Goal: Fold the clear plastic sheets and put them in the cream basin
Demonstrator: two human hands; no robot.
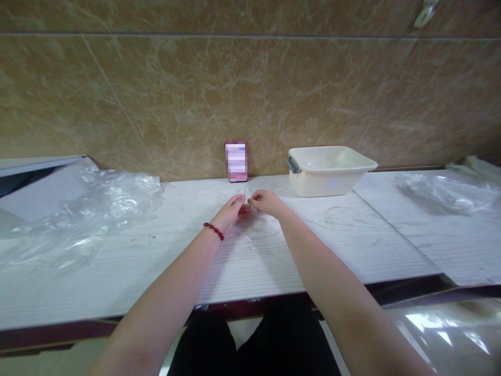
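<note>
My left hand [235,208], with a red bead bracelet [214,231] at its wrist, is over the white wood-grain table. Its thumb and fingers curl toward the right hand. Close beside it, my right hand [265,202] makes a pinch, thumb against fingers. The fingertips of both hands nearly meet. Whatever is between them is too small or too clear to make out. Just behind the hands, a phone [236,162] with a red edge leans upright against the wall; its screen is blurred out.
A cream plastic bin [323,180] with a grey handle clip stands right of the phone by the wall. Crumpled clear plastic [117,201] lies at left beside a white panel-like object [47,188]. More clear plastic [442,192] is at far right. The table [156,277] has a seam.
</note>
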